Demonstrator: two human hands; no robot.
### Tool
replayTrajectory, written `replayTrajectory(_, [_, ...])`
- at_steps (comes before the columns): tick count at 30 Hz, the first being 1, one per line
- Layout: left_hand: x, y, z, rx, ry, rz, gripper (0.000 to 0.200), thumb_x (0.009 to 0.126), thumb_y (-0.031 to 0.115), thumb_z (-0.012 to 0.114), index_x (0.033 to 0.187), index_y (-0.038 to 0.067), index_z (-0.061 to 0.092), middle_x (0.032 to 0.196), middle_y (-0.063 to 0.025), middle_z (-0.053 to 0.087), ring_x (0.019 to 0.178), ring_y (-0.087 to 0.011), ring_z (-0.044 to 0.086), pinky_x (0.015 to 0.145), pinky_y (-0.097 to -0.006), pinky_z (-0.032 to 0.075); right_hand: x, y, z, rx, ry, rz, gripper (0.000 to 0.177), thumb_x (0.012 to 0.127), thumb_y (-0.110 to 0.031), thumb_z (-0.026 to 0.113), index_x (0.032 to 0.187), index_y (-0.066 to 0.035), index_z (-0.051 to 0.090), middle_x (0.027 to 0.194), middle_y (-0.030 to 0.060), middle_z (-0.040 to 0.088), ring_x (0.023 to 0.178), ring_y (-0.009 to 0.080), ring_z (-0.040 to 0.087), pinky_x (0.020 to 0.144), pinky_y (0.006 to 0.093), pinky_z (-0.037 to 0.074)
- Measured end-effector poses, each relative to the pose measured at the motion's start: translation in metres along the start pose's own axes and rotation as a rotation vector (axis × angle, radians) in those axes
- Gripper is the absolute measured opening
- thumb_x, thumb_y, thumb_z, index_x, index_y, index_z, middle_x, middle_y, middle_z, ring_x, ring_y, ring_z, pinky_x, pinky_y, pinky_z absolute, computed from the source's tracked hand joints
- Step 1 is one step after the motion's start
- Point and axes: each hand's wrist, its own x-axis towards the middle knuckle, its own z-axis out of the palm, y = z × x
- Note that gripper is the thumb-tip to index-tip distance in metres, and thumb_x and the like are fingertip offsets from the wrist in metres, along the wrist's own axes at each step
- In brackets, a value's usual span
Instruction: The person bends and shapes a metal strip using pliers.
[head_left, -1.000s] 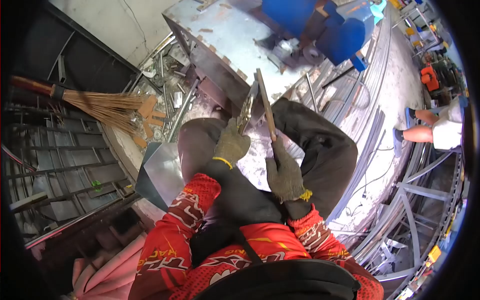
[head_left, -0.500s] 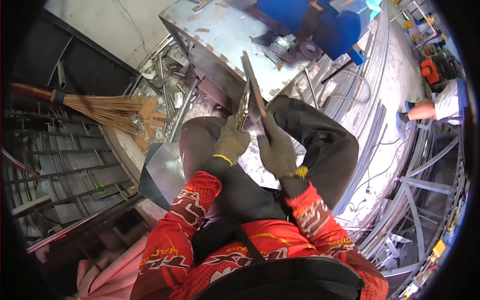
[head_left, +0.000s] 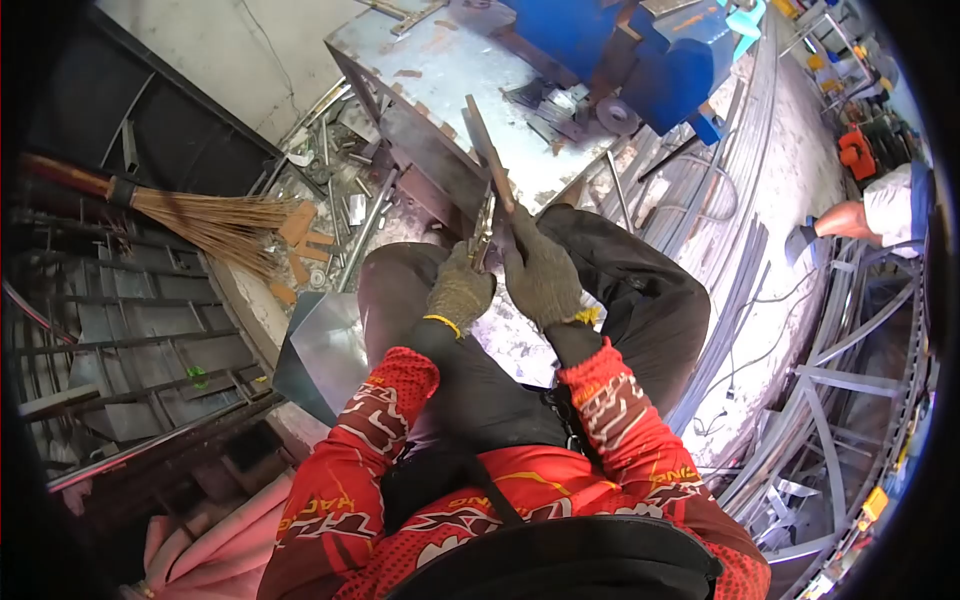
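Observation:
My left hand (head_left: 462,290), in a knit work glove, is closed around a narrow shiny metal tool (head_left: 484,232) that looks like locking pliers, its far end pointing forward. Close beside it, my right hand (head_left: 543,272), gloved too, grips the near end of a long flat brownish bar (head_left: 488,155). The bar slants forward and left, and its far part overlaps the metal table (head_left: 450,60) in this view. Tool and bar cross near the fingers, between my bent knees. The palm sides of both hands are hidden.
Blue machinery (head_left: 680,65) and a grey disc (head_left: 617,115) are on the table. A straw broom (head_left: 205,215) and scrap pieces lie left. Long metal strips (head_left: 720,330) run along the right floor. Another person's leg (head_left: 845,220) shows at far right.
My right hand has moved left, nearer to my left hand, and the bar's far end has swung left. The left hand with the tool has barely moved.

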Motion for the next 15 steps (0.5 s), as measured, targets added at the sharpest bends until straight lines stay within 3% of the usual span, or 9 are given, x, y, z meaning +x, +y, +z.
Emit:
replayTrajectory(1, [0.000,-0.002,-0.002,-0.020,-0.003,0.127,0.052,0.084,0.020,0.066,0.133,0.003,0.054,0.123,-0.0335,0.063,0.119,-0.0541,0.057,0.102,-0.0567,0.049,0.006,-0.006,0.001,-0.011,0.016,-0.053,0.059,0.097,-0.019,0.059,0.155,-0.014,0.046,0.102,0.0274,0.068,0.087,0.0464,0.069,0.076,0.0575,0.054])
replayTrajectory(2, [-0.001,-0.003,-0.004,-0.019,0.002,0.127,0.052,0.084,0.020,0.066,0.133,0.003,0.054,0.123,-0.0335,0.063,0.119,-0.0541,0.057,0.102,-0.0567,0.049,0.002,-0.012,-0.006,0.041,-0.010,-0.013,0.060,0.096,-0.017,0.059,0.154,-0.011,0.047,0.115,0.0280,0.068,0.091,0.0464,0.069,0.080,0.0564,0.055])
replayTrajectory(4, [-0.015,0.045,-0.030,0.043,-0.046,-0.136,0.053,0.084,0.024,0.066,0.130,0.001,0.053,0.122,-0.0339,0.063,0.117,-0.0557,0.057,0.101,-0.0575,0.049,-0.031,-0.008,-0.014,0.073,-0.025,0.016,0.060,0.096,-0.016,0.059,0.155,-0.011,0.047,0.123,0.0277,0.067,0.094,0.0470,0.069,0.081,0.0552,0.056])
replayTrajectory(5, [-0.015,0.045,-0.031,0.029,-0.039,-0.145,0.053,0.084,0.024,0.066,0.130,0.001,0.053,0.122,-0.0339,0.063,0.117,-0.0557,0.057,0.101,-0.0575,0.049,-0.040,-0.005,-0.016,0.106,-0.040,0.056,0.061,0.095,-0.014,0.059,0.155,-0.011,0.047,0.130,0.0274,0.065,0.097,0.0475,0.069,0.083,0.0539,0.056])
replayTrajectory(9, [-0.020,0.030,-0.015,0.092,0.109,-0.057,0.049,0.084,0.021,0.065,0.127,0.003,0.050,0.122,-0.0341,0.063,0.115,-0.0567,0.058,0.099,-0.0595,0.049,-0.032,-0.006,-0.016,0.110,0.013,-0.002,0.058,0.096,-0.016,0.059,0.153,-0.012,0.049,0.126,0.0275,0.067,0.097,0.0476,0.069,0.081,0.0534,0.056])
replayTrajectory(10, [-0.017,0.028,-0.015,0.101,0.071,-0.019,0.049,0.083,0.020,0.065,0.128,0.003,0.051,0.123,-0.0343,0.063,0.116,-0.0566,0.058,0.099,-0.0595,0.049,-0.010,-0.019,-0.020,0.086,-0.043,0.094,0.053,0.098,-0.019,0.058,0.149,-0.010,0.051,0.109,0.0290,0.071,0.089,0.0485,0.069,0.077,0.0554,0.056])
replayTrajectory(13, [-0.013,0.012,-0.011,0.134,0.030,0.023,0.048,0.083,0.019,0.064,0.127,0.003,0.052,0.124,-0.0343,0.063,0.117,-0.0562,0.058,0.100,-0.0593,0.049,0.025,-0.013,-0.002,0.077,0.047,-0.022,0.048,0.099,-0.021,0.056,0.145,-0.009,0.054,0.097,0.0298,0.070,0.082,0.0505,0.069,0.073,0.0570,0.055])
replayTrajectory(15, [-0.006,0.018,-0.015,0.155,0.030,0.047,0.047,0.084,0.018,0.064,0.126,0.002,0.053,0.124,-0.0341,0.063,0.117,-0.0558,0.058,0.100,-0.0590,0.049,0.010,-0.013,-0.009,0.133,0.017,-0.004,0.051,0.098,-0.019,0.057,0.148,-0.010,0.053,0.103,0.0298,0.070,0.087,0.0492,0.069,0.075,0.0568,0.055])
